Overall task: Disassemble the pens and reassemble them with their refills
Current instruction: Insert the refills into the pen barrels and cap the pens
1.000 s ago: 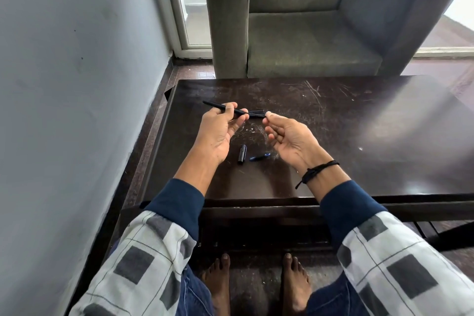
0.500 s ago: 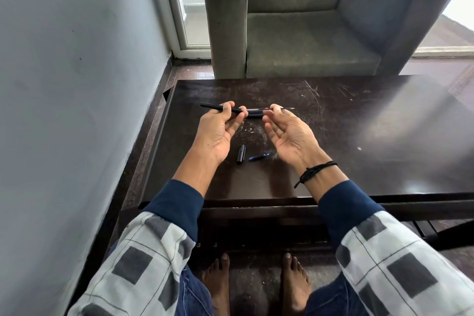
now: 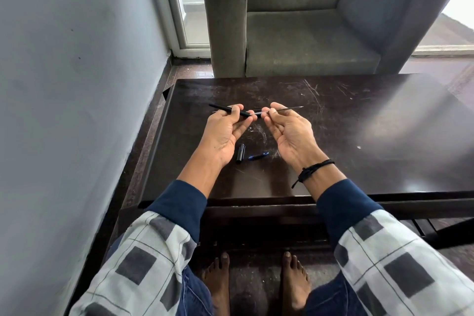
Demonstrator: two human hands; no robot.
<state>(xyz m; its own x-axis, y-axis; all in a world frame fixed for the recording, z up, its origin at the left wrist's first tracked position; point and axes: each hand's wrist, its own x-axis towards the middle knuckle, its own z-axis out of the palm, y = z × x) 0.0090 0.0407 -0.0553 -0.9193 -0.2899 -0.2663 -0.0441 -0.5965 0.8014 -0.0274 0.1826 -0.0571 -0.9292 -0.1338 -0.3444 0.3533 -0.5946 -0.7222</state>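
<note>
Head view is showing both hands raised over the dark tabletop [image 3: 359, 161], palms turned up toward the camera. The left hand [image 3: 225, 133] is holding a black pen barrel [image 3: 223, 109], its grip closed around the barrel's right end with thumb and curled fingers. The rest of the barrel is sticking out to the left past the fingers. The right hand [image 3: 287, 131] is pinching a thin refill [image 3: 287, 109] near its left end, its grip tight on the rod, and the pointed tip is jutting out to the right.

Barrel and refill are lying nearly in one line. Fingertips are covering part of the join, so it is not clear whether the refill's inner end is sitting inside the barrel mouth.

Between the wrists, a black cap [image 3: 240, 152] is resting on the tabletop with a small blue part [image 3: 257, 156] just beside it. Whether the two are touching is too fine to tell, and what the blue part is is also hard to make out. The frame is cutting off the tabletop's right side.
</note>
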